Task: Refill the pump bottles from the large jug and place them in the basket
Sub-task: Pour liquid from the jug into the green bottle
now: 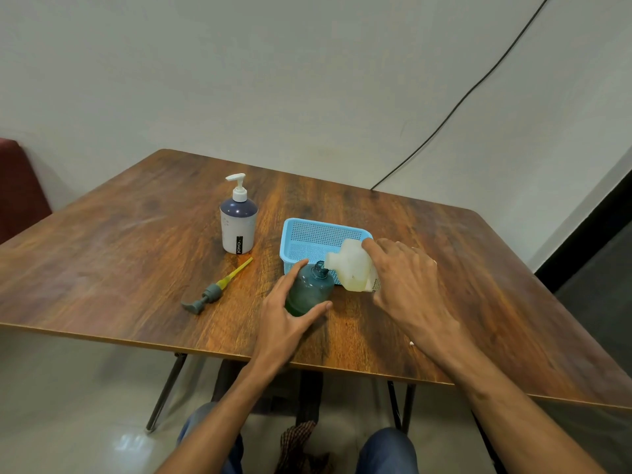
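Teal bottle (309,292): my left hand (290,313) is curling round its rounded, translucent body.
Milky jug (352,268): my right hand (407,282) is gripping it, tilted onto the bottle's neck.
Mesh basket (314,234): sitting just beyond both hands.

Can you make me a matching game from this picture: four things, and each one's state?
Things: 1 white pump bottle; 2 green bottle; 3 jug; 4 loose pump.
States: A tilted over another bottle's neck; B lying on the table; C upright, pump fitted; D uncapped, held by the left hand.
Pairs: 1-C; 2-D; 3-A; 4-B.
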The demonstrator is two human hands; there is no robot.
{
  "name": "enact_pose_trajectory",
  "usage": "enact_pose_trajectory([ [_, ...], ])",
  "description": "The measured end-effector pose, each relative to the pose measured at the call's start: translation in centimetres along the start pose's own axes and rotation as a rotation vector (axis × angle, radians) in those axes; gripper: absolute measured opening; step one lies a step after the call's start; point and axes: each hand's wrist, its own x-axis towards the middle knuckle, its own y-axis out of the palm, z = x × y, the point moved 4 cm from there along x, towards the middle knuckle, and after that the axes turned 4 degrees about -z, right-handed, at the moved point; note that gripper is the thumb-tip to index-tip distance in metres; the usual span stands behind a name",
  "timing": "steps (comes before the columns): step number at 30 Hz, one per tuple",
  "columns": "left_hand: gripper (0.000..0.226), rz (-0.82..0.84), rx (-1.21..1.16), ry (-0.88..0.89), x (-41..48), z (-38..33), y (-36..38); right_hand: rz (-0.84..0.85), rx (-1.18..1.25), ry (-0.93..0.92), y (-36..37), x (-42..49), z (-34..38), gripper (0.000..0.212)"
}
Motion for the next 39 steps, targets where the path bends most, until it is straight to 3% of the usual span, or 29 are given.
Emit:
enact_pose_trajectory([
  [39, 0.085, -0.006, 0.002, -0.014, -0.06, -0.16, -0.02, -0.002, -0.019, -0.009, 0.15, 0.06, -0.04, 0.076],
])
